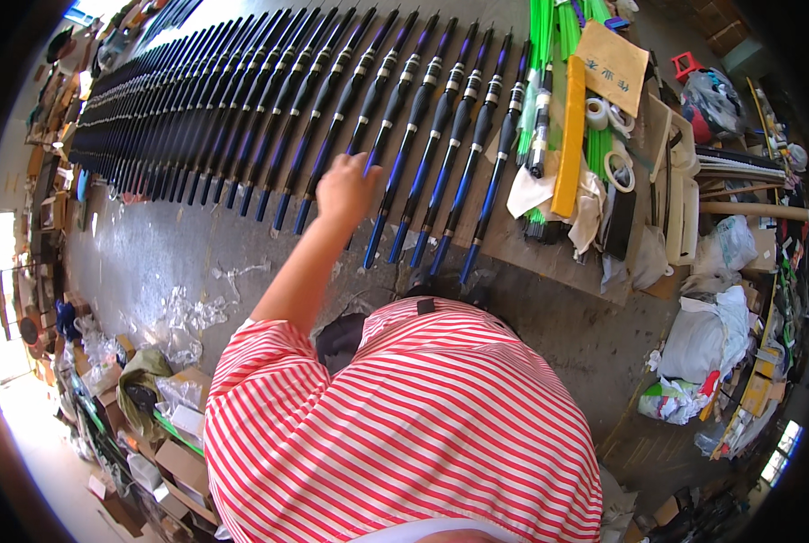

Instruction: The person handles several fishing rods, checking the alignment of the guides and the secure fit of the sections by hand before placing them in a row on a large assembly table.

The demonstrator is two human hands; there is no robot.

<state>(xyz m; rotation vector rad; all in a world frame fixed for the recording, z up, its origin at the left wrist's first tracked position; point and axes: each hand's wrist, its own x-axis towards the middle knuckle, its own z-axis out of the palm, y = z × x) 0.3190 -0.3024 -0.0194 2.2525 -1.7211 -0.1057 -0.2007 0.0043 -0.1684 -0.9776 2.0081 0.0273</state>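
A long row of black and blue fishing rods [440,118] lies side by side on the table, butts toward me. My left hand [345,188] reaches over the near ends of the row. Its fingers are curled around the blue lower part of one fishing rod [357,138], with the thumb out to the right side. The hand covers part of that rod, and its butt shows just below the wrist. Neighbouring rods lie close on both sides of the hand. My right hand is out of view.
Right of the rods lie a yellow bar [568,136], bright green rods [540,36], a brown paper booklet [616,68], tape rolls [619,171] and cloth [589,210]. Bags [694,339] stand on the right floor; cardboard boxes [184,471] and plastic wrap [180,326] are at left.
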